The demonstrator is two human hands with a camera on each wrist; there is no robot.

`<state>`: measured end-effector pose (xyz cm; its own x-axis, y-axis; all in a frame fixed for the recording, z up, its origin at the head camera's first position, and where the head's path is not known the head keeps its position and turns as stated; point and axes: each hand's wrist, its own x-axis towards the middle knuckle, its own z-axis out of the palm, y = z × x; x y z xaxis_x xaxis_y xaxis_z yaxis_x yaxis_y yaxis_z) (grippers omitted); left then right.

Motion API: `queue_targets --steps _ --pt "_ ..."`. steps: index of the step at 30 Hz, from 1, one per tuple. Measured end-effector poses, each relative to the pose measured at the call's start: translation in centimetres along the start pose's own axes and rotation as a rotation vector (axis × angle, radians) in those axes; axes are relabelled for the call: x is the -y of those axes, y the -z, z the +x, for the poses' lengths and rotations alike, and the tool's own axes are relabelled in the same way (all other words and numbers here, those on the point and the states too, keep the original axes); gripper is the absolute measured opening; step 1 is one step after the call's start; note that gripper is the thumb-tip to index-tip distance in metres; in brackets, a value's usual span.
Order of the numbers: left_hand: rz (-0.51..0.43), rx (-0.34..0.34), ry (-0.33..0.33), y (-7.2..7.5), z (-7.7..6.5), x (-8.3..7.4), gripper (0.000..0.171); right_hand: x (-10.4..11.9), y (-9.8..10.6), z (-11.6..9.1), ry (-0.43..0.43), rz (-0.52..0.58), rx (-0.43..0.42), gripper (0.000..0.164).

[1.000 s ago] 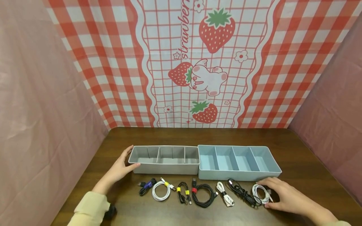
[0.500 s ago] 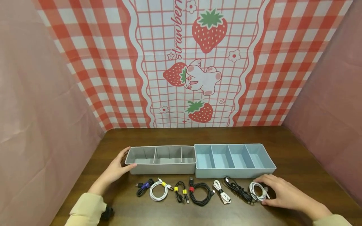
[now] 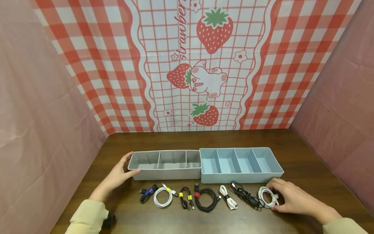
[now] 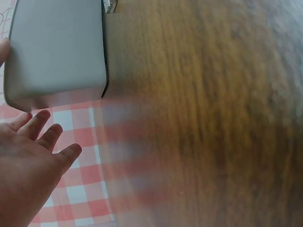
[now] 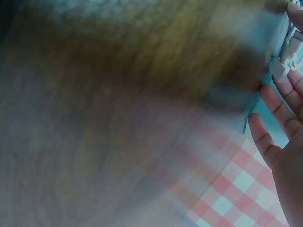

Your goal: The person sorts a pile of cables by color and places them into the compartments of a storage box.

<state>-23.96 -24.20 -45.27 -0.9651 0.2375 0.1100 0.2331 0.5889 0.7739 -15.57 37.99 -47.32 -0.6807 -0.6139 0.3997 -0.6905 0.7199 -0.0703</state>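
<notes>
In the head view my left hand rests at the left end of a grey divided storage box. Its thumb lies at the front corner, fingers spread at the back corner. The left wrist view has those loosely extended fingers by the end of the box. At far right, my right hand holds a coiled white cable between thumb and fingers, just in front of a blue divided box. In the right wrist view the white cable's connector shows between thumb and fingers.
Left of the white coil lies a row of bundled cables: a black one, a white one, a black coil with red tie, and several more. The two boxes stand end to end. A checked strawberry curtain hangs behind the table.
The whole head view has shifted, moving the scene slightly left. My right thumb and fingers have drawn in a little around the white cable. The left hand stays at the grey box.
</notes>
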Motion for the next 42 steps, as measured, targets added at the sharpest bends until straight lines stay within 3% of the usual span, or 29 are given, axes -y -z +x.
queue_targets --steps 20,30,42 --pt "-0.007 0.009 -0.014 0.1 0.2 0.2 0.086 0.8 3.3 1.7 0.049 -0.042 -0.021 0.064" --pt "-0.013 0.012 0.005 0.2 0.4 0.5 0.087 0.9 5.5 4.0 0.161 -0.02 -0.035 0.061" --pt "-0.009 0.031 -0.006 0.7 0.5 0.4 0.085 1.4 7.7 7.3 0.189 -0.053 0.034 0.057"
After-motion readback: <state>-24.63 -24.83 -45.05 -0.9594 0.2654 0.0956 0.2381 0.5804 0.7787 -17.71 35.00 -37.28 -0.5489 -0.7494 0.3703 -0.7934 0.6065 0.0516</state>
